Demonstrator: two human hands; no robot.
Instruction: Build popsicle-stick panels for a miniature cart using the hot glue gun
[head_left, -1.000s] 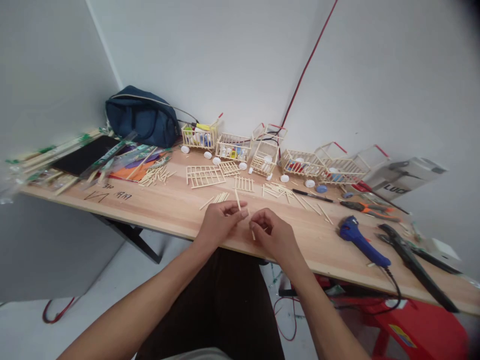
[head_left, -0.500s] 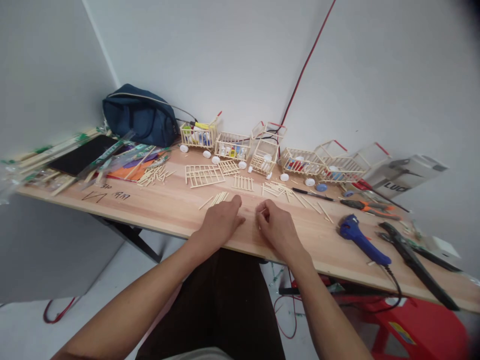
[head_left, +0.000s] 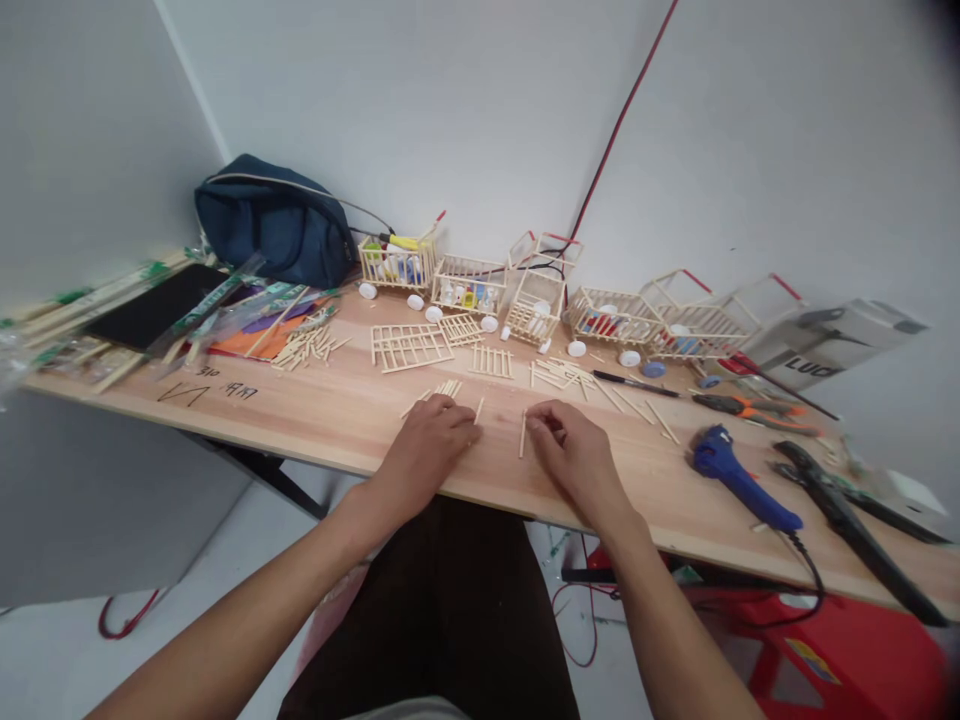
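Near the front of the table, my left hand (head_left: 435, 442) is bent over with its fingers together, a short wooden stick (head_left: 479, 409) showing at the fingertips. Just behind that hand lies a small row of cut sticks (head_left: 448, 388), partly covered by it. My right hand (head_left: 574, 440) pinches another short wooden stick (head_left: 523, 436), which points toward the table's front edge. Slatted stick panels (head_left: 411, 346) lie flat beyond the hands, beside a smaller grid (head_left: 492, 361). A loose heap of sticks (head_left: 559, 374) is behind my right hand.
Small stick-built carts (head_left: 469, 285) with white wheels line the wall. A blue glue gun (head_left: 742, 480), pliers (head_left: 750, 408), a black-handled tool (head_left: 855, 530) and a pen (head_left: 636, 383) lie right. A blue bag (head_left: 274, 225), coloured sheets (head_left: 244, 340) and stick bundles (head_left: 105, 295) are left.
A short stick now shows at the fingertips of each hand. My left hand has shifted slightly left over the row of sticks; my right hand has moved a little right.
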